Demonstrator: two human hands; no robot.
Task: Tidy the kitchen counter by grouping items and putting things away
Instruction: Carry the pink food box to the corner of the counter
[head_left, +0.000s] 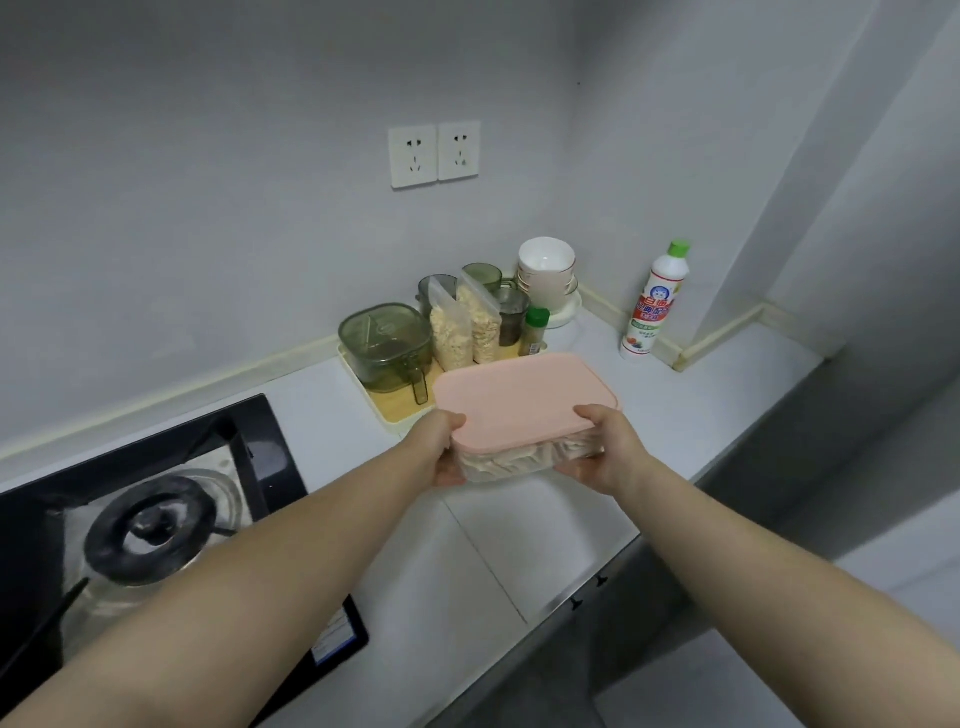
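Head view, looking down along two bare forearms toward a corner of a white counter (675, 415). Held between both hands: a clear box (524, 460) with a flat pink lid (524, 400), pale contents dimly visible through the wall. Left hand (441, 447) wrapped on the near-left corner, thumb on the lid edge, fingers underneath; right hand (602, 457) on the near-right corner in the same way. Each grip closed on the box, one per side, probably to keep it level and the lid seated. Lifted or resting on the counter: cannot tell.

Just behind the box, a shallow tray (384, 410) gathering small goods: a green lidded pot (384, 340), two clear bags of flakes (465, 327) standing upright, a small green-capped spice jar (534, 332), and tinted glass cups (488, 283) at the back. Grouped, most likely, so like things sit together. Beyond these, white bowls (546, 270) stacked against the wall. Off to the right, near the corner, a white bottle (655, 301) with a green cap, apart from the food. At lower left, a black stove (156, 519) carrying a glass kettle (150, 525). Two wall sockets (435, 155) above.

Box position, beside the tray, suggesting a spot next to that group.
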